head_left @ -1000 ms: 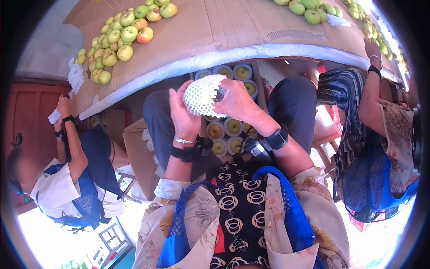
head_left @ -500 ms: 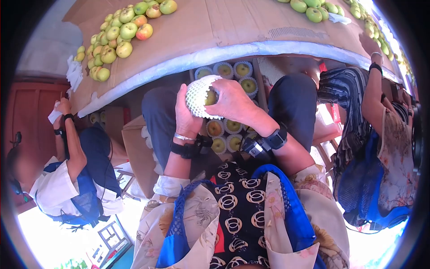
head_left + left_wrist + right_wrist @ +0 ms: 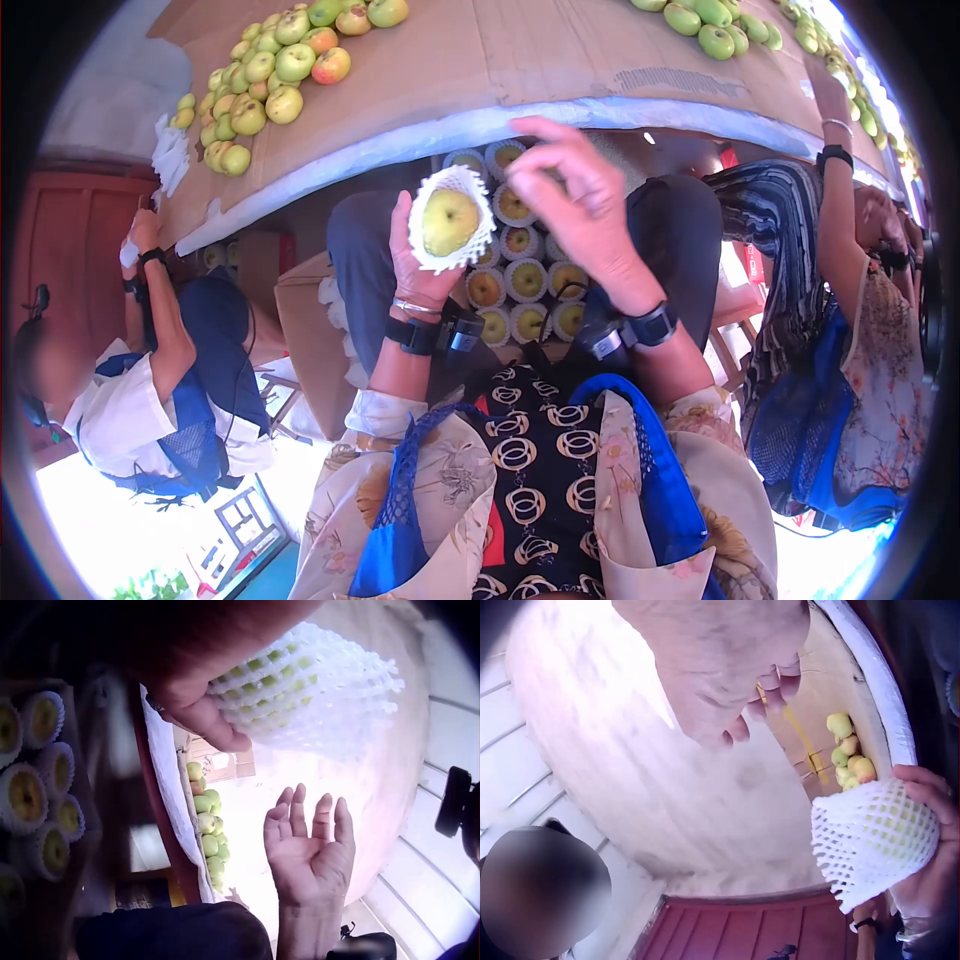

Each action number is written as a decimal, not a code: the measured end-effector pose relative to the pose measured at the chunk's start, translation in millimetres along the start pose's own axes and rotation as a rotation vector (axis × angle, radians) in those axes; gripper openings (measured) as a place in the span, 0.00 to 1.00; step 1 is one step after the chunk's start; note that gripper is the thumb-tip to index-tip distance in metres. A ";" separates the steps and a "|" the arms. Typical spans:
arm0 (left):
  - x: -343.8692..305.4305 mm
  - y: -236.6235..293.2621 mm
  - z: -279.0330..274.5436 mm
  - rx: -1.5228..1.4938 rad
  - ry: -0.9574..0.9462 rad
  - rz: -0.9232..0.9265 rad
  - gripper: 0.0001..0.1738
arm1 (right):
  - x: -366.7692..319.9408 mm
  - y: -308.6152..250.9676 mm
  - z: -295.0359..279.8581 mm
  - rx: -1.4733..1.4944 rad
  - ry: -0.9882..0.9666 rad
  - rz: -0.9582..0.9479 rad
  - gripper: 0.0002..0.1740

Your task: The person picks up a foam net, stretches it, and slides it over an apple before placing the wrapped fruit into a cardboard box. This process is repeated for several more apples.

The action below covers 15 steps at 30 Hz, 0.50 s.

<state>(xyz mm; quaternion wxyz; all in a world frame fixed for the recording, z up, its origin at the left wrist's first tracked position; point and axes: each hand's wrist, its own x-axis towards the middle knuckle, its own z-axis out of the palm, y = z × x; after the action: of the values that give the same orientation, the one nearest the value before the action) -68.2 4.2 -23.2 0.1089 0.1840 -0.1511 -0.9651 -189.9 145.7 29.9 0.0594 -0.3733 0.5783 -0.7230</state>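
A yellow-green apple (image 3: 450, 222) sits in a white foam net (image 3: 874, 832), its upper face showing through the net's open end in the head view. My left hand (image 3: 424, 282) holds the netted apple from beneath and the side, the thumb lying along the net. To the right of it, my right hand (image 3: 580, 205) is raised, apart from the apple, with fingers loosely bent and nothing in them. The left wrist view shows that hand's spread fingers and palm. Below both hands, between the knees, stand rows of netted apples (image 3: 525, 280) in a box.
A cardboard-covered tabletop (image 3: 560, 70) with a white padded edge (image 3: 400, 140) lies ahead. It bears a heap of loose apples (image 3: 262, 75) at left and green apples (image 3: 715, 40) at right. A cardboard box (image 3: 308, 345) stands by the left knee. People sit on both sides.
My right hand has let go of the netted apple and moved off to the right. In my left hand the net's open end has turned to face up towards the head camera.
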 end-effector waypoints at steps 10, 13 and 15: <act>0.5 -6.2 -19.2 1.017 0.045 0.378 0.29 | -10.4 9.2 16.0 -0.223 -0.299 -0.081 0.10; 0.8 -7.4 -11.1 0.976 0.097 0.406 0.28 | -14.0 -2.5 23.8 -0.176 -0.397 -0.066 0.17; -3.8 -8.2 2.7 -0.005 0.027 0.157 0.27 | -21.9 5.8 31.4 -0.297 -0.385 -0.049 0.21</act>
<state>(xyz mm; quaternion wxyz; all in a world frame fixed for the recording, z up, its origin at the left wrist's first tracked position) -67.1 13.5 -22.2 0.1865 0.1842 -0.1612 -0.9515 -157.1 130.3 16.2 0.0953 -0.5228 0.6470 -0.5468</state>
